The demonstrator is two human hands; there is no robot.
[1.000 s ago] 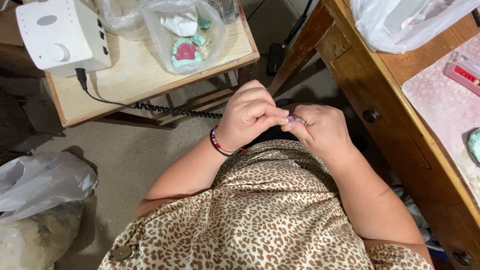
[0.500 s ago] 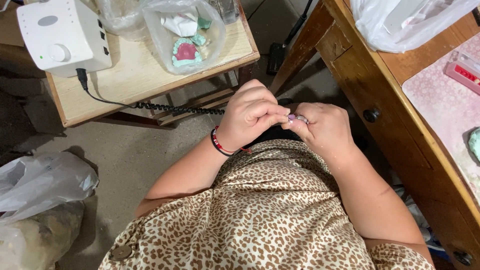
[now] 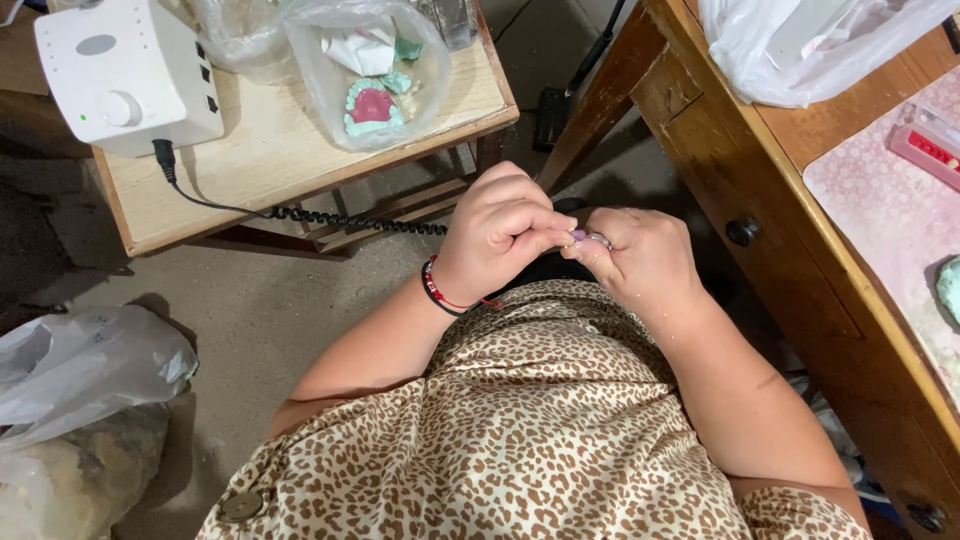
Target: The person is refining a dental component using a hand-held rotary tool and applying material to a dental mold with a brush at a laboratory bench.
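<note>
While both hands meet over the lap, left hand (image 3: 505,235) curled, fingertips pinching a small purple piece (image 3: 590,239); right hand (image 3: 640,262) closed, gripping it too.

I see soft, even indoor light from above and a sharp picture throughout. The white plastic bag (image 3: 830,45) glares slightly, the floor (image 3: 270,320) under the small table (image 3: 270,150) lies in shadow, and the edges bend mildly.
</note>
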